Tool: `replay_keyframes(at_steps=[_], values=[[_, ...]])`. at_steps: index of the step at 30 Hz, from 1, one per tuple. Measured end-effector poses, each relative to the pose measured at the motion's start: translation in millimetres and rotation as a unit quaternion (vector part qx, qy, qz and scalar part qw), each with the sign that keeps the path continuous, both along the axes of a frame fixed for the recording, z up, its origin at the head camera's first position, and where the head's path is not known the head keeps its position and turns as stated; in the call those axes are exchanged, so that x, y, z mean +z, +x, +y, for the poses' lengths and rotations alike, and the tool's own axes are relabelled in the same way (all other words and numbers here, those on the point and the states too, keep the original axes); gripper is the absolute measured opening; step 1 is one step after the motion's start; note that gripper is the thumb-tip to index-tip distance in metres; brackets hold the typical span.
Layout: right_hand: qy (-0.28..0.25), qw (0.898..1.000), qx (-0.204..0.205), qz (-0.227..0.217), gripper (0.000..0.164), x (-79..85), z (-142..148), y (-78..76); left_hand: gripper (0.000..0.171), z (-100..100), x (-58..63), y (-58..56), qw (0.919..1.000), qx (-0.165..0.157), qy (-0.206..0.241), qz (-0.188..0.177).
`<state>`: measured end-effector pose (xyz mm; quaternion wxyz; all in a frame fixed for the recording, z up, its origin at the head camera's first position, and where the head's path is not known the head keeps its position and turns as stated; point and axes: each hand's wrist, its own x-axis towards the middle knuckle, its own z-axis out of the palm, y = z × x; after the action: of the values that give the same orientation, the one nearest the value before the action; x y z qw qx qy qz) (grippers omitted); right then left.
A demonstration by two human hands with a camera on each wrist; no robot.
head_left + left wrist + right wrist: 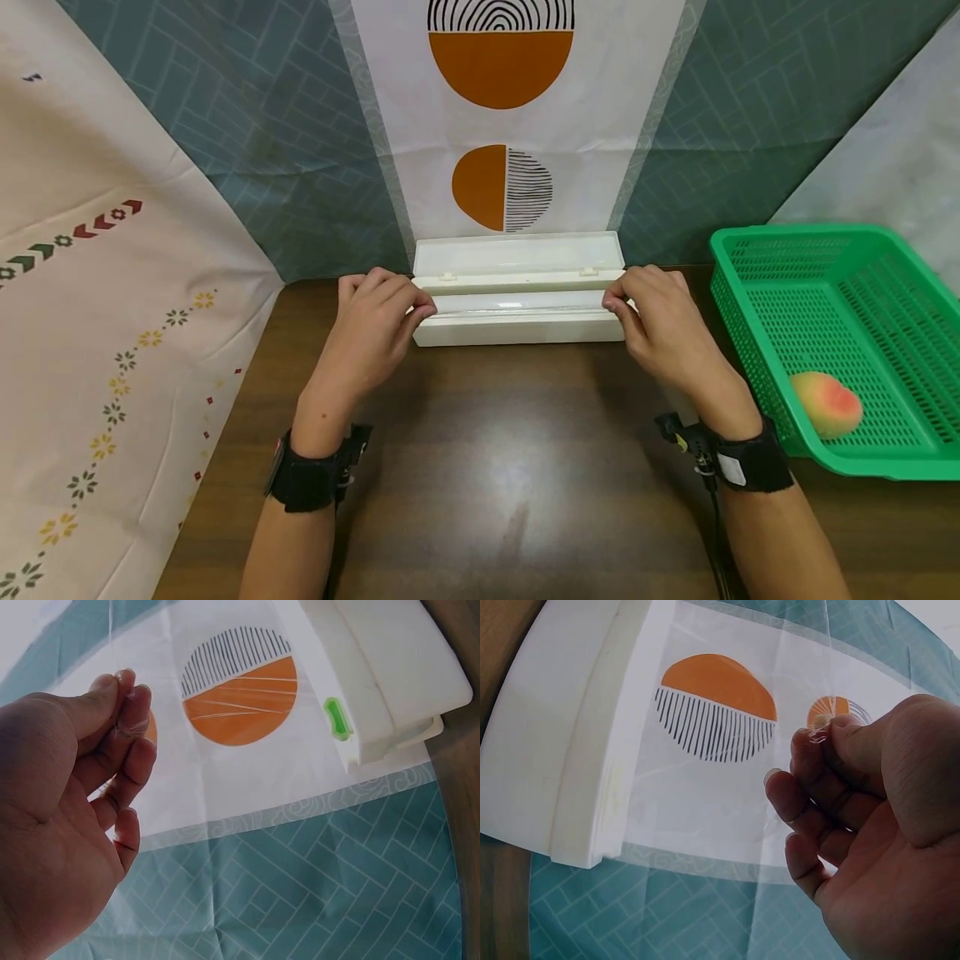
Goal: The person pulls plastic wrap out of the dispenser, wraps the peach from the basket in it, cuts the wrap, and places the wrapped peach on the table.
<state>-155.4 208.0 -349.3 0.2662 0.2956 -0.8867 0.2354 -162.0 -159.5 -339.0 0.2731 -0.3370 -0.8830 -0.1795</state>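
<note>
A white cling film dispenser (517, 333) lies against the back wall with its lid (517, 252) raised. Inside it, a shiny roll of cling film (487, 302) shows. My left hand (371, 317), at the box's left end, pinches one corner of the clear film (130, 732) between thumb and fingers. At the right end, my right hand (663, 333) pinches the opposite corner of the film (820, 736). Transparent film stretches between the two hands, its outline hard to see. A green piece (337, 718) is set in the dispenser's side.
On the right stands a green plastic basket (787, 308) holding a peach (827, 405). The brown wooden table (480, 500) extends in front of the dispenser. Patterned cloth (300, 125) hangs behind, and a white flowered cloth (90, 333) borders the left side.
</note>
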Motion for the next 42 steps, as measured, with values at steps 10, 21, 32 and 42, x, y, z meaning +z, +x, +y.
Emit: replay_keyframes(at_steps=[10, 21, 32, 42], values=[[0.0, 1.0, 0.005, 0.007, 0.009, 4.8, -0.2, 3.2, 0.011, 0.1, 2.5, 0.3, 1.0, -0.006, 0.004, -0.001], [-0.003, 1.0, 0.012, 0.009, 0.008, 8.9, -2.4, 3.8, 0.011, -3.1, 5.2, 3.9, 0.9998, -0.013, 0.013, -0.01], [-0.005, 1.0, 0.017, -0.002, 0.01, 13.1, -0.7, 9.1, 0.012, -2.4, 9.9, 6.4, 0.999, -0.025, 0.007, -0.038], [-0.003, 1.0, 0.011, -0.01, 0.008, 17.6, -0.9, 13.0, 0.012, -1.7, 12.6, 8.0, 0.9992, -0.025, 0.005, -0.03]])
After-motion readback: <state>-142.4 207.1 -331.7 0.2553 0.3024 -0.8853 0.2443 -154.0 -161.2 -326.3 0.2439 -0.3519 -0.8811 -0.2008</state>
